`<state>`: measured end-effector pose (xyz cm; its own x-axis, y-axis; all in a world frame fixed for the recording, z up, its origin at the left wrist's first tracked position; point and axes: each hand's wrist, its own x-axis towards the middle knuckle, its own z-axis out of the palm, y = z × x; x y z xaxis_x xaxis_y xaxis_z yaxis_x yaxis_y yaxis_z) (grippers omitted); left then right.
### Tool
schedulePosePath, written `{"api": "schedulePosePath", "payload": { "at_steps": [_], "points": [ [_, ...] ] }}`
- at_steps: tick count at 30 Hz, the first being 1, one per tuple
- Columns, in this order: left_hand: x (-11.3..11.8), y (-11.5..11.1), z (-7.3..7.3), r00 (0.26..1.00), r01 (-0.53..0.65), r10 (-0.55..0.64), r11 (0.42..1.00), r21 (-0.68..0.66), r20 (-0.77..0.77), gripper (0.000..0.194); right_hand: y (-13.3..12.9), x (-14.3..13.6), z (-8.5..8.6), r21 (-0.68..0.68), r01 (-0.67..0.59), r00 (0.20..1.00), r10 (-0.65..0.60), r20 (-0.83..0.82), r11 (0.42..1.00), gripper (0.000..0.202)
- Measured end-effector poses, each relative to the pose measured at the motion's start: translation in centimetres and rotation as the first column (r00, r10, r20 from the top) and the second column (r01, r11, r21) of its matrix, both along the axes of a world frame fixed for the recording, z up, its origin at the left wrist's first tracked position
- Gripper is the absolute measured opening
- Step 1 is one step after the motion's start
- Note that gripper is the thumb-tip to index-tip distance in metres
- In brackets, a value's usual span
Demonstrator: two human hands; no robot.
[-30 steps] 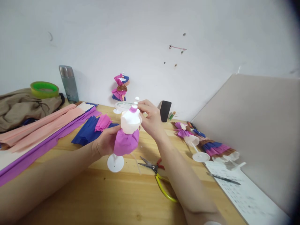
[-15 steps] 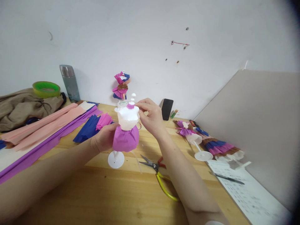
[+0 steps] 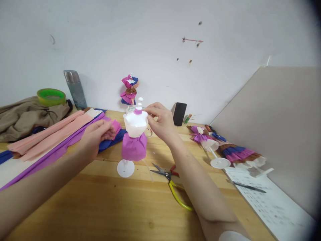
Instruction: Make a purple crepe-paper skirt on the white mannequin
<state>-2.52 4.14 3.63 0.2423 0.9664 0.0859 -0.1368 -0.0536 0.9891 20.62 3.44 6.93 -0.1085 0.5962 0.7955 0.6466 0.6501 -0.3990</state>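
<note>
A miniature dress form (image 3: 138,114) stands upright in front of me on a round white base. Pinkish-purple paper wraps its neck, and a gathered purple skirt (image 3: 134,147) hangs below a pale, translucent bodice (image 3: 135,129). My right hand (image 3: 161,120) pinches at the form's shoulder, on its right side; the exact spot between the fingertips is hidden. My left hand (image 3: 96,135) is apart from the form, fingers curled over folded pink crepe paper (image 3: 117,127) and dark blue crepe paper (image 3: 110,144). Whatever lies inside those fingers is hidden.
Scissors (image 3: 168,174) with yellow and red handles lie near my right forearm. Long crepe strips (image 3: 60,132), a flask (image 3: 75,88) and green tape (image 3: 51,97) are left. A phone (image 3: 180,114) leans on the wall. Other dressed forms (image 3: 220,163) and a pen (image 3: 248,186) lie right.
My left hand has left the dress form's skirt and moved left to the folded crepe paper. My right hand stays at the form's shoulder. The view has shifted slightly.
</note>
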Motion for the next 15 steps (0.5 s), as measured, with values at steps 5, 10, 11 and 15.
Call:
{"api": "schedulePosePath", "payload": {
  "at_steps": [5, 10, 11, 15],
  "points": [
    [-0.1, -3.1, 5.8, 0.964, -0.107, 0.200, 0.896, 0.430, -0.176, 0.021, 0.0, 0.1, 0.0, 0.008, 0.009, 1.000, -0.009, 0.002, 1.000, 0.014],
    [2.6, -4.5, 10.4, 0.858, -0.084, 0.373, 0.781, 0.619, -0.353, 0.017, -0.2, 0.0, 0.1, -0.004, 0.008, 1.000, -0.008, 0.015, 1.000, 0.015],
    [3.1, -4.4, 10.7, 0.847, -0.057, 0.374, 0.770, 0.636, -0.377, 0.016, -0.3, 0.0, 0.1, -0.008, 0.011, 1.000, -0.011, 0.021, 1.000, 0.015],
    [4.2, -3.8, 11.5, 0.832, 0.046, 0.308, 0.790, 0.611, -0.461, 0.017, -0.5, 0.0, 0.3, -0.013, 0.025, 0.998, -0.025, 0.052, 1.000, 0.015]
  ]
}}
